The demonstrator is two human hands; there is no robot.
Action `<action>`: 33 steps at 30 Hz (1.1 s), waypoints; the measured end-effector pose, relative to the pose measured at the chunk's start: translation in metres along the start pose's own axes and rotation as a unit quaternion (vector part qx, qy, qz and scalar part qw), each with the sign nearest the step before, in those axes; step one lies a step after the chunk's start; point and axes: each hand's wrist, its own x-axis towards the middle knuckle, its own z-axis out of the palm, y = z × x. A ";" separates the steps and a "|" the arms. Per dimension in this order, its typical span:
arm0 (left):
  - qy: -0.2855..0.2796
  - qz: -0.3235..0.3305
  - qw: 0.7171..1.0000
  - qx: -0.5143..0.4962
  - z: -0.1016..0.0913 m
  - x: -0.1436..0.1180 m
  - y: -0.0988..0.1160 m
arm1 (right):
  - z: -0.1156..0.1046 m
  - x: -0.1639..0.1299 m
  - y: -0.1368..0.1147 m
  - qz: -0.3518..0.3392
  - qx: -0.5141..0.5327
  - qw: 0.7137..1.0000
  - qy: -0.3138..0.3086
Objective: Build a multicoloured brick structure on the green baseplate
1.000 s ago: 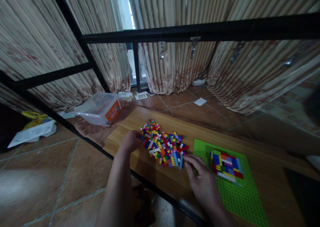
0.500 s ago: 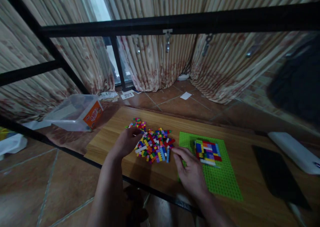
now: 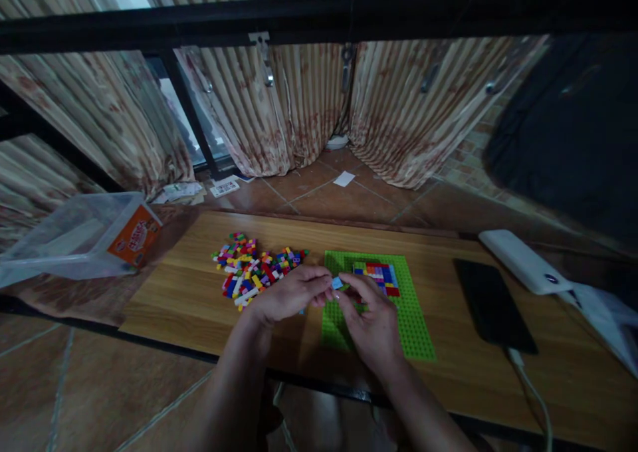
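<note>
A pile of small coloured bricks (image 3: 252,271) lies on the wooden tabletop (image 3: 179,292). To its right lies a green baseplate (image 3: 413,312) with a low block of mixed-colour bricks (image 3: 379,274) built on its far part. My left hand (image 3: 286,296) and my right hand (image 3: 369,322) meet over the baseplate's left edge. Between their fingertips they pinch one small light-blue brick (image 3: 337,283). Both wrists rest near the table's front edge.
A clear plastic tub (image 3: 74,236) with an orange label lies tipped at the left. A black phone (image 3: 491,306) with a cable and a white power bank (image 3: 523,262) lie on the right. Black metal bars (image 3: 319,13) cross above; curtains hang behind.
The view swung to the right. Both hands left the pile's edges, came together over the baseplate's left edge and now hold a light-blue brick between them.
</note>
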 end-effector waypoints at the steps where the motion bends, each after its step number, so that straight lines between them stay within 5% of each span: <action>1: -0.004 0.003 1.000 -0.005 0.002 0.001 0.001 | -0.002 0.000 0.000 0.004 -0.003 1.000 -0.002; 8: -0.021 -0.002 1.000 -0.002 0.016 0.012 0.002 | -0.018 0.000 0.005 -0.008 -0.037 0.999 0.002; 17: 0.049 -0.039 0.996 0.065 0.024 0.020 -0.005 | -0.079 0.020 0.050 0.062 -0.071 0.992 0.079; 25: 0.031 -0.030 0.993 0.113 0.031 0.020 -0.006 | -0.050 0.012 0.044 0.022 -0.137 0.987 -0.082; 33: 0.020 -0.022 0.990 0.141 0.039 0.021 -0.008 | -0.046 0.011 0.047 0.021 -0.165 0.983 -0.078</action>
